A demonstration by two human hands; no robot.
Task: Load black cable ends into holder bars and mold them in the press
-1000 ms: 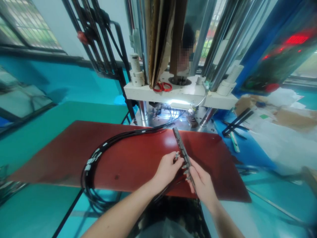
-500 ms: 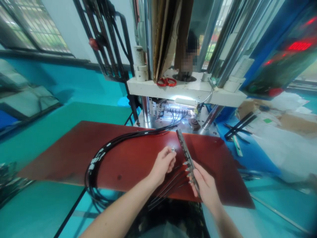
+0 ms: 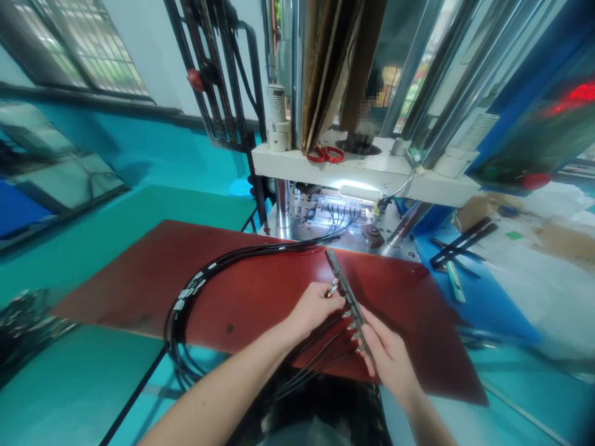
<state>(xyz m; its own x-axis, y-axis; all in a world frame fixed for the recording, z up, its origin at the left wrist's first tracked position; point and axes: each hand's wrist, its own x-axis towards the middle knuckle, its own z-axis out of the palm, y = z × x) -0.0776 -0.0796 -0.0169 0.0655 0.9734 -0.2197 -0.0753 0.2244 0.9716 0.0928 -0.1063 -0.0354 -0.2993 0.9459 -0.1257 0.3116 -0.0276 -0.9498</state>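
My right hand grips a long dark metal bar, tilted over the red-brown board. Along the bar's left edge sit several small metal cable connectors, with thin black cables running from them toward my lap. In my left hand, thumb and finger pinch another small silver connector close beside the bar's upper half. Whether this connector touches the bar I cannot tell. A bundle of black cables curves over the board's left part toward the lit machine bed.
Behind the board stands a press with a white plate, steel columns and a lit mould. Red-handled scissors lie on the plate. To the right are black tools, a light-green cutter and white plastic sheeting.
My left hand has brought the connector rightward, up beside the bar. The bar stays in my right hand, its upper end shifted slightly left and down. The whole view has swung a little.
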